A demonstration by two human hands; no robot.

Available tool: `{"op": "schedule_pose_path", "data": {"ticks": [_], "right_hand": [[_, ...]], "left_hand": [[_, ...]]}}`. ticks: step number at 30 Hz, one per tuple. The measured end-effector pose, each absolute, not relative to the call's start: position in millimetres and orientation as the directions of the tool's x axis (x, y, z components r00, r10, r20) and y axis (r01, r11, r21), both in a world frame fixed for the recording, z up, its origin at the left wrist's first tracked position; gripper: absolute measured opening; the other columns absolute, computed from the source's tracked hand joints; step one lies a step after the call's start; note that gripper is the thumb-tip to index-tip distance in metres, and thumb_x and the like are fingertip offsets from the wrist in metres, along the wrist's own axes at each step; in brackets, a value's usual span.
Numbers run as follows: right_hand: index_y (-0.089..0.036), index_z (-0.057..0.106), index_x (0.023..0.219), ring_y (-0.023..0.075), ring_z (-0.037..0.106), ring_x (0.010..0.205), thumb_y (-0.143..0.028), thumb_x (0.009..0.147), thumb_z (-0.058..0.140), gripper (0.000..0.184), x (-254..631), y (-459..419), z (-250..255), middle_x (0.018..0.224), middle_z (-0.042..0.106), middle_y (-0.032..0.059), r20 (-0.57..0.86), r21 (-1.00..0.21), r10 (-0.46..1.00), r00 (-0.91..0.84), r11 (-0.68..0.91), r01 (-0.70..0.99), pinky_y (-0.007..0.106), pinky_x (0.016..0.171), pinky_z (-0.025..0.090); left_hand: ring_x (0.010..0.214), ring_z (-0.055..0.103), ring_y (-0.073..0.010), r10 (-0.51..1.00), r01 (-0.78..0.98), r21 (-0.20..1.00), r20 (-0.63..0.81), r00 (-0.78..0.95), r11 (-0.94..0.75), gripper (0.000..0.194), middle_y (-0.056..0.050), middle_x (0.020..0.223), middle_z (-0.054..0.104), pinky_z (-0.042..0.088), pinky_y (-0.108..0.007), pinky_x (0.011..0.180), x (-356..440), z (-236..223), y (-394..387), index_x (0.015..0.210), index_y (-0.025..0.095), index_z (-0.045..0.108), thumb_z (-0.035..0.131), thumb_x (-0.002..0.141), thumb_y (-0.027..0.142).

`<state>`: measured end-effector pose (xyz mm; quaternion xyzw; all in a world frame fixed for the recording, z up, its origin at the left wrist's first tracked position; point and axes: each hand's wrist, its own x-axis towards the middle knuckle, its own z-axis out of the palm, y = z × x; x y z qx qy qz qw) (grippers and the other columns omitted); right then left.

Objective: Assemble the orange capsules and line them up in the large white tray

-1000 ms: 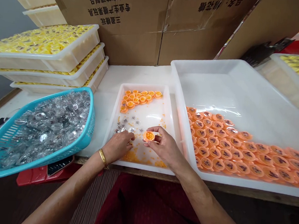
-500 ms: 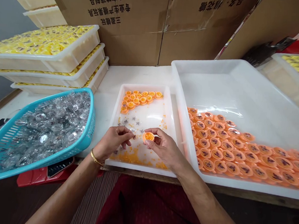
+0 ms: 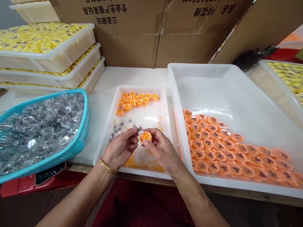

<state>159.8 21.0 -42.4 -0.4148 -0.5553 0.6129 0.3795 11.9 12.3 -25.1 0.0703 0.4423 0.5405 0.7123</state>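
Observation:
My right hand (image 3: 163,148) holds a small orange cup (image 3: 146,137) filled with yellow-orange bits, its mouth facing up. Close beside it, my left hand (image 3: 122,146) pinches a small dark-patterned piece (image 3: 140,128) by the cup's rim; its exact kind is too small to tell. Both hands are over a small white tray (image 3: 164,111). In that tray stand several filled orange cups (image 3: 133,102), with loose yellow-orange bits (image 3: 147,162) scattered near the front. More small dark-patterned pieces (image 3: 118,126) lie by my left hand, which partly hides them.
At the left, a blue basket (image 3: 85,129) holds clear plastic caps (image 3: 46,125). Behind it rise stacked white trays of yellow pieces (image 3: 36,38). A large white tray (image 3: 224,74) at the right contains rows of orange cups with dark-patterned tops (image 3: 214,147). Cardboard boxes (image 3: 136,45) wall off the back.
My left hand has moved right, bringing the small dark-patterned piece up to the orange cup's rim. The camera view has turned slightly right. My right hand keeps its hold on the cup.

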Motion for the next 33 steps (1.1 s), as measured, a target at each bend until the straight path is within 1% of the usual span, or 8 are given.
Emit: {"op": "schedule_pose_path", "data": {"ticks": [3,7,12,17,23,28,31,33], "right_hand": [[-0.021,0.053,0.107,0.0152,0.062,0.094,-0.029,0.075,0.067,0.036,159.7,21.9,-47.6,0.103,0.063,0.0037,-0.052,-0.991,0.922,-0.383,-0.096,-0.096,0.030,0.086,0.049],[-0.020,0.054,0.107,0.0156,0.062,0.094,-0.026,0.077,0.065,0.033,160.0,22.4,-53.4,0.101,0.065,0.0034,-0.034,-0.995,0.939,-0.342,-0.066,-0.081,0.031,0.087,0.049],[-0.020,0.054,0.112,0.0159,0.062,0.095,-0.024,0.078,0.062,0.035,161.0,21.4,-51.4,0.105,0.065,0.0053,-0.009,-0.995,0.947,-0.322,-0.040,-0.089,0.031,0.087,0.049],[-0.019,0.056,0.114,0.0154,0.062,0.085,-0.026,0.080,0.058,0.035,161.1,20.0,-45.4,0.104,0.066,0.0065,-0.022,-1.000,0.954,-0.300,-0.027,-0.015,0.031,0.080,0.050],[-0.020,0.058,0.115,0.0157,0.061,0.082,-0.024,0.079,0.056,0.036,161.5,19.1,-47.5,0.101,0.066,0.0059,0.003,-0.995,0.956,-0.294,0.032,0.092,0.031,0.076,0.050],[-0.020,0.060,0.113,0.0166,0.061,0.081,-0.023,0.077,0.054,0.036,161.6,19.0,-45.1,0.095,0.066,0.0049,0.020,-0.983,0.955,-0.297,0.074,0.171,0.032,0.074,0.051],[-0.020,0.060,0.113,0.0168,0.062,0.081,-0.023,0.077,0.053,0.036,160.8,18.4,-41.9,0.096,0.066,0.0053,0.017,-0.975,0.959,-0.281,0.078,0.206,0.032,0.075,0.051],[-0.020,0.059,0.114,0.0168,0.062,0.082,-0.022,0.076,0.053,0.038,159.9,17.9,-40.9,0.097,0.066,0.0056,0.023,-0.971,0.966,-0.257,0.083,0.225,0.032,0.075,0.052]], "left_hand": [[0.049,0.047,-0.0027,0.822,-0.742,0.553,-0.570,-0.005,0.379,0.020,0.003,0.063,0.057,0.033,-0.013,0.041,22.3,-24.6,9.6,0.071,0.011,0.060,0.077,0.064,0.018],[0.048,0.045,-0.0023,0.831,-0.739,0.576,-0.555,-0.041,0.349,0.020,0.003,0.063,0.056,0.032,-0.013,0.040,30.7,-27.4,7.4,0.070,0.011,0.059,0.077,0.063,0.019],[0.048,0.046,-0.0021,0.857,-0.725,0.604,-0.515,-0.036,0.332,0.019,0.002,0.064,0.056,0.031,-0.012,0.039,32.3,-25.5,8.0,0.070,0.010,0.060,0.076,0.065,0.018],[0.053,0.053,-0.0037,0.872,-0.716,0.617,-0.489,-0.023,0.327,0.017,0.000,0.065,0.059,0.035,-0.011,0.041,27.4,-21.5,10.6,0.071,0.009,0.062,0.076,0.065,0.016],[0.052,0.056,-0.0056,0.902,-0.585,0.755,-0.421,-0.090,0.294,0.020,-0.001,0.063,0.062,0.038,-0.013,0.042,19.2,-24.1,13.3,0.071,0.010,0.062,0.077,0.062,0.016],[0.047,0.055,-0.0064,0.924,-0.427,0.848,-0.376,-0.068,0.314,0.042,0.004,0.056,0.060,0.040,-0.015,0.043,15.9,-19.3,13.1,0.106,0.013,0.061,0.073,0.066,0.015],[0.049,0.059,-0.0091,0.924,-0.363,0.870,-0.378,-0.055,0.334,0.034,0.002,0.058,0.060,0.040,-0.015,0.040,14.0,-17.9,12.2,0.098,0.011,0.063,0.072,0.067,0.020],[0.050,0.062,-0.0109,0.912,-0.398,0.847,-0.407,-0.055,0.353,0.028,0.001,0.061,0.062,0.040,-0.015,0.039,12.2,-19.9,12.0,0.092,0.012,0.061,0.072,0.068,0.020]]}}
